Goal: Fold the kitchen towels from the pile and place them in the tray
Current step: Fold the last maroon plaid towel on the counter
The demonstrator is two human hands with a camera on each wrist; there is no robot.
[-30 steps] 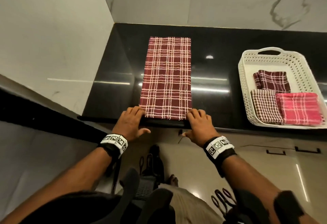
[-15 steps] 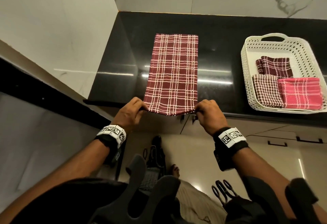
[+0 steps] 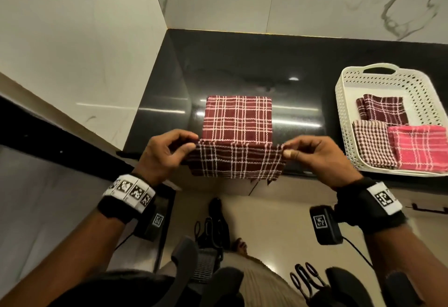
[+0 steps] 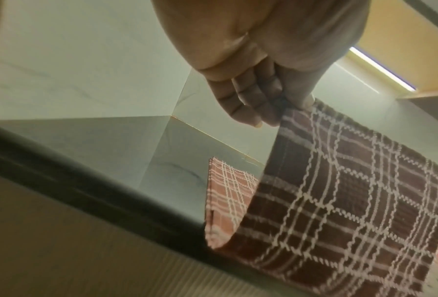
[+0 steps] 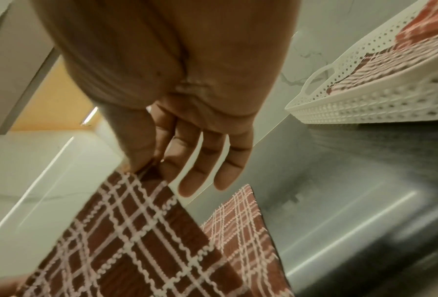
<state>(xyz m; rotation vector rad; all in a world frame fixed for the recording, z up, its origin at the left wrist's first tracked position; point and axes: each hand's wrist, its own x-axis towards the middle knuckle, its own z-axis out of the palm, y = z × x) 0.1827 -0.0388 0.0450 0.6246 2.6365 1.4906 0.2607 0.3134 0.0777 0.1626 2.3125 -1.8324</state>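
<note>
A maroon plaid kitchen towel (image 3: 238, 118) lies lengthwise on the black counter (image 3: 164, 103). Its near end is lifted and curled back over the counter's front edge. My left hand (image 3: 188, 145) pinches the near left corner of the towel (image 4: 352, 180) between thumb and fingers. My right hand (image 3: 287, 149) pinches the near right corner of the towel (image 5: 136, 231) the same way. The white perforated tray (image 3: 344, 112) stands at the right and holds three folded towels: a dark maroon one (image 3: 383, 110), a small-check one (image 3: 373, 144) and a pink one (image 3: 419, 146).
Marble walls (image 3: 84, 40) close off the counter on the left and behind it. The tray (image 5: 365, 104) sits close to the counter's front right edge. Below the counter are cabinet fronts (image 3: 291, 209) and the floor.
Both hands took the towel's near corners at the counter edge and lifted them up and away from me, so the near end now curls over the rest.
</note>
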